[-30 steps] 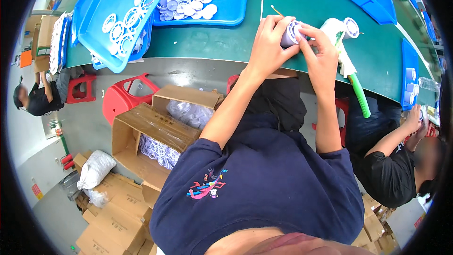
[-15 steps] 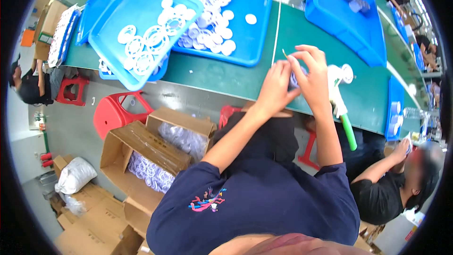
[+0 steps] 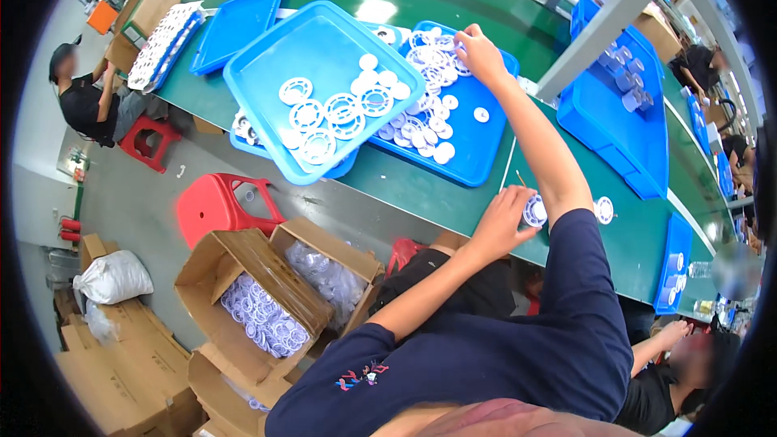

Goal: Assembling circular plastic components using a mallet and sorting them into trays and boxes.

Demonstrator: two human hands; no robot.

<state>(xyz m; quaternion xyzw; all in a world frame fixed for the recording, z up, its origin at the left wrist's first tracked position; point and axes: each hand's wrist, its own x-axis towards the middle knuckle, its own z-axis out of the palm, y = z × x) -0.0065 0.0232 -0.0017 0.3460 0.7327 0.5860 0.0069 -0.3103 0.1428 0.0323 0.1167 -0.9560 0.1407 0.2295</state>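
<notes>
Head view: left hand (image 3: 503, 222) gripping white round part (image 3: 534, 210); right hand (image 3: 481, 55) hovering by heaped rings (image 3: 438, 75) in blue tray (image 3: 473, 160), hold unclear; overlap possibly causing snagging, spilling.

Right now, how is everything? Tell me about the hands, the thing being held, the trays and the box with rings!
left hand: curled around the white round part
white round part: held, patterned end showing
right hand: at the darker tray, fingers bent; grip unclear
darker tray: holding scattered white pieces
light blue tray: overlapping the darker tray
cardboard box: open, holding many rings
</notes>
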